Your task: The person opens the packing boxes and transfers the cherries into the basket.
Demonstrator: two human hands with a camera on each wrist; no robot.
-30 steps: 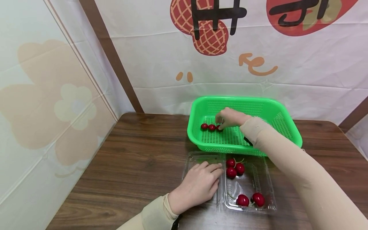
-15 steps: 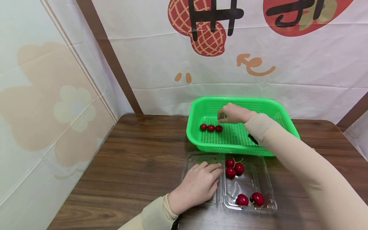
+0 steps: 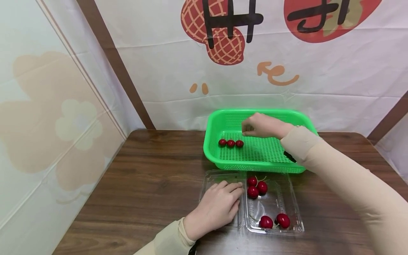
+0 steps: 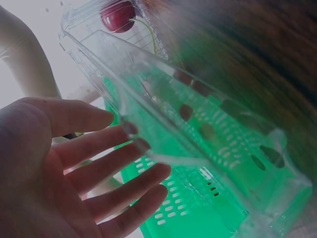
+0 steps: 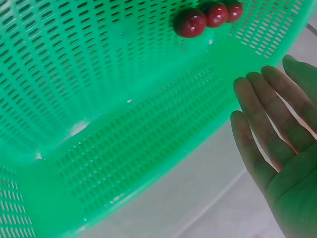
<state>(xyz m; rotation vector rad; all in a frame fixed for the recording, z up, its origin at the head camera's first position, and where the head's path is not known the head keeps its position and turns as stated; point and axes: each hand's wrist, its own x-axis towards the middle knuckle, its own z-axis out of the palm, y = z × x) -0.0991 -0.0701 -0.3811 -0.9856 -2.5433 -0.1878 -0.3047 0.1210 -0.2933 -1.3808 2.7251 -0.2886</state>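
Observation:
Three dark red cherries [image 3: 231,143] sit in a row on the floor of a green perforated basket [image 3: 255,165]. Above that floor, just right of the row, hovers my right hand [image 3: 262,125]; the right wrist view shows its fingers [image 5: 260,99] extended and holding nothing. My left hand [image 3: 216,205] lies over the left half [image 3: 220,176] of a hinged clear plastic clamshell box. In the left wrist view its loosely straight fingers [image 4: 119,168] touch the clear plastic. In the box's right half [image 3: 271,205], three cherries [image 3: 253,192] cluster at the back and two more [image 3: 266,222] lie near the front edge.
The basket stands at the back of a brown wood-grain table [image 3: 146,184], directly behind the clamshell box. A printed white cloth [image 3: 172,71] hangs behind the table, and another cloth panel [image 3: 41,141] borders its left side.
My right hand has let go of the rightmost cherry in the basket row, then lifted and drawn slightly right. The left hand keeps its place on the box. The head view has shifted slightly.

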